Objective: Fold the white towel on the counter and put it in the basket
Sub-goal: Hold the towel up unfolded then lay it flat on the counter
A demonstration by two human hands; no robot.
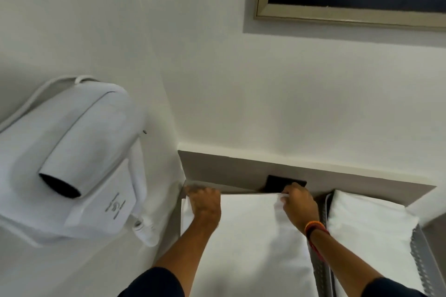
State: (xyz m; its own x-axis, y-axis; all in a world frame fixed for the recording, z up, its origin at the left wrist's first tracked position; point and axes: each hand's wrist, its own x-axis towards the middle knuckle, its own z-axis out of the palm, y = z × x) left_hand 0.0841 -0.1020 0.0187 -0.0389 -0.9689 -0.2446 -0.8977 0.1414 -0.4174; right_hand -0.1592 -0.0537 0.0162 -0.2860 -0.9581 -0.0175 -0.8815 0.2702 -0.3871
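Still Folding, Basket Waiting

Both hands are pinching the white towel (251,236) at the counter's (241,171) back edge: left hand (205,202) gripping the far-left corner, right hand (298,202) the far-right. Folding is looking unfinished. A metal basket (321,267) is waiting just right, already holding white linen. A hairdryer (79,152) is hanging on the white wall.

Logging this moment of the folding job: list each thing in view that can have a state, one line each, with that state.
white towel: spread flat on the counter, far corners gripped.
left hand: closed on the towel's far left corner.
right hand: pinching the towel's far right corner.
basket: beside the towel, already holding folded white cloth.
hair dryer: docked in its wall holder.
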